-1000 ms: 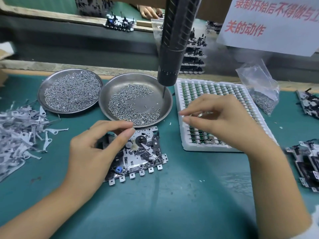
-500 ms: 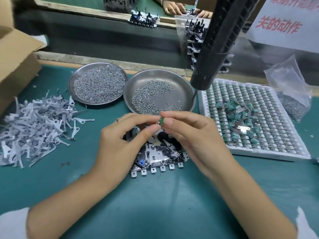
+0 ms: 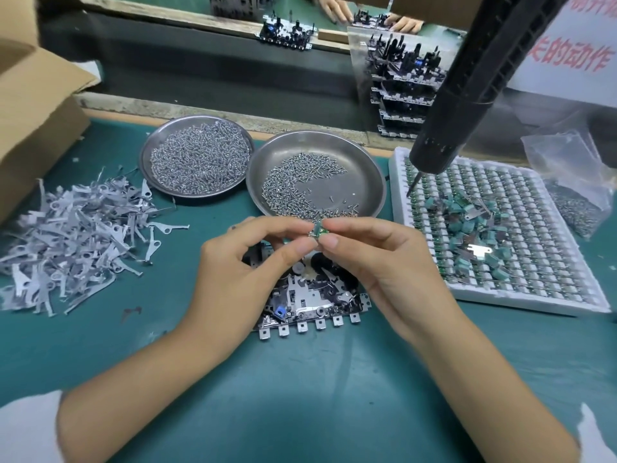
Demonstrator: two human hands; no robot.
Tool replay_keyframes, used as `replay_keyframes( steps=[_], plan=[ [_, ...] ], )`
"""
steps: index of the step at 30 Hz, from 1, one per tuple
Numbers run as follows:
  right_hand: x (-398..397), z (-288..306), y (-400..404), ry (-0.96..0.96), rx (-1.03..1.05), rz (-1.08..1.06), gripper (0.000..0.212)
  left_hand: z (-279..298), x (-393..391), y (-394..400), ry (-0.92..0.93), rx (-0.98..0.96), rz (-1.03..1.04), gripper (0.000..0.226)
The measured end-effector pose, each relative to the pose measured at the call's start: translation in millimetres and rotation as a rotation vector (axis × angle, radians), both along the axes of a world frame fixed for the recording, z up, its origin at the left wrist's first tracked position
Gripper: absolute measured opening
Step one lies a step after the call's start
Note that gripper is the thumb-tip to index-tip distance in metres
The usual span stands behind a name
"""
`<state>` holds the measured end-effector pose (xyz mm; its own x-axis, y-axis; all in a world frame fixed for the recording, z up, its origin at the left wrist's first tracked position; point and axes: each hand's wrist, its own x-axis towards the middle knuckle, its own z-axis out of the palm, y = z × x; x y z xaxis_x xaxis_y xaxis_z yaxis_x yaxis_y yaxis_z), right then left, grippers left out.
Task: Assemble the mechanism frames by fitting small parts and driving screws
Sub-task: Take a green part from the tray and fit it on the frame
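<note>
A metal mechanism frame (image 3: pixel 310 305) lies flat on the green mat, partly hidden under my hands. Just above it, my left hand (image 3: pixel 243 272) and my right hand (image 3: pixel 374 259) meet fingertip to fingertip and together pinch a small green part (image 3: pixel 319 231). A white tray (image 3: pixel 521 295) of the same green parts sits to the right. Two steel dishes of screws (image 3: pixel 200 158) (image 3: pixel 360 182) stand behind the frame. A black powered screwdriver (image 3: pixel 467 95) hangs over the tray's left edge, with neither hand on it.
A heap of flat grey metal levers (image 3: pixel 73 235) covers the mat at left, beside a cardboard box (image 3: pixel 30 128). A clear bag of screws (image 3: pixel 574 195) lies at far right. Finished frames (image 3: pixel 400 85) are stacked behind, and another person's hands (image 3: pixel 400 23) work across the bench.
My right hand left the tray and came to the middle with a green part. My left hand rose off the frame to meet it, and both now pinch the part.
</note>
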<state>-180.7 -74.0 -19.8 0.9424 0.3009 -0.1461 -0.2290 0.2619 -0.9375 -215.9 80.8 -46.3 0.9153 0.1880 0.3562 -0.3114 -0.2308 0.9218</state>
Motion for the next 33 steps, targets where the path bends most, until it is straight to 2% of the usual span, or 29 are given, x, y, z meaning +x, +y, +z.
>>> replay_keyframes(
  steps=[4, 13, 17, 22, 28, 33],
  plan=[
    [-1, 0, 0, 0.008, 0.038, 0.003, 0.019, 0, 0, 0, 0.010, -0.001, -0.002, 0.015],
    [-1, -1, 0, -0.077, -0.047, -0.010, 0.018, 0, -1, -1, 0.028, 0.003, -0.017, 0.018],
    [-1, -1, -3, -0.175, -0.158, 0.023, 0.017, 1, -1, 0, 0.013, 0.012, -0.020, 0.015],
    [1, 2, -8, -0.288, -0.291, 0.111, 0.025, 3, 1, 0, -0.091, 0.087, -0.006, 0.020],
    [0, 4, -10, -0.381, -0.351, 0.123, 0.018, 2, 2, 5, -0.074, 0.102, 0.002, 0.032],
    [-3, 3, -9, -0.473, -0.382, 0.090, 0.013, 6, 1, 6, -0.085, 0.138, -0.007, 0.034]
  ],
)
